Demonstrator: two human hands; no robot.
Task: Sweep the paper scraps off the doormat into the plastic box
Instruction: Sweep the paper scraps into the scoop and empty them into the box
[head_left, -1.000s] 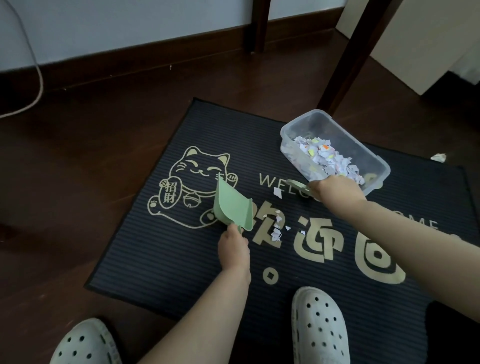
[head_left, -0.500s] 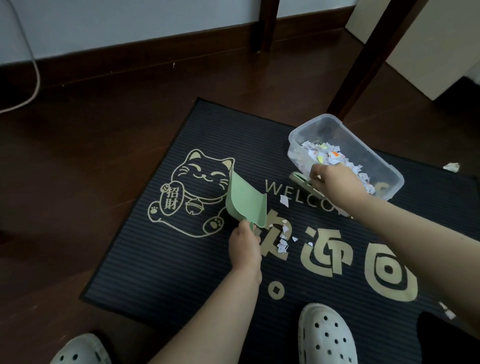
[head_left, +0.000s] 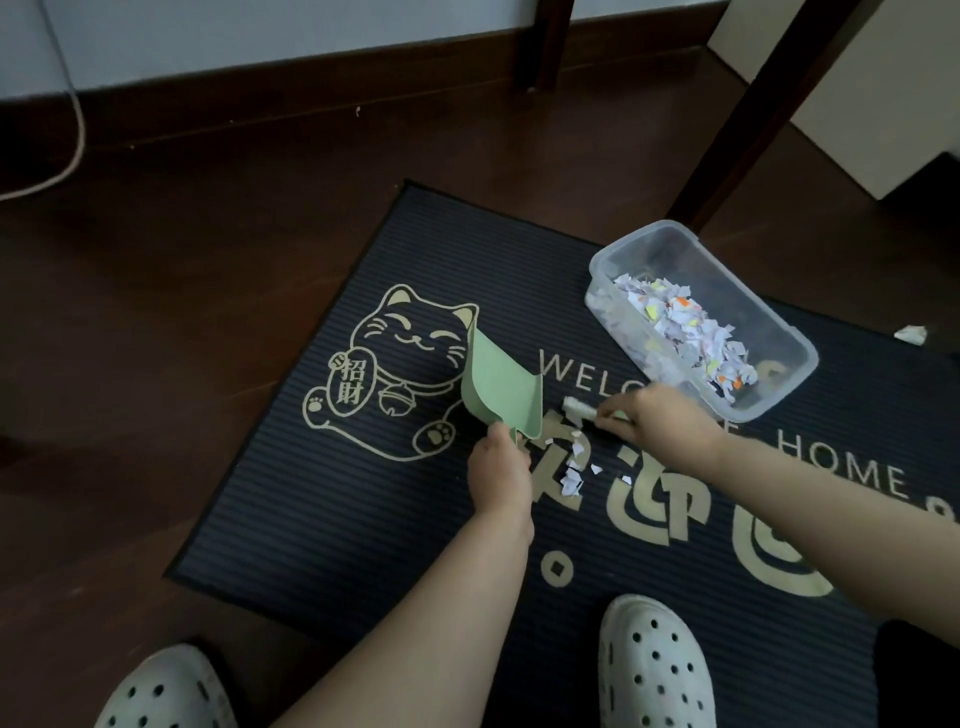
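Though apart, scraps (head_left: 571, 475) beside right fingers (head_left: 623, 418)

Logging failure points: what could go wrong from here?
The dustpan in the left hand is tilted, not flat on the doormat, so the brush in the right hand may push the paper scraps under or past it. One scrap on the floor beyond the plastic box could be missed.

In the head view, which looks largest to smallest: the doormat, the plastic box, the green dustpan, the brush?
1. doormat
2. plastic box
3. green dustpan
4. brush (partly hidden)
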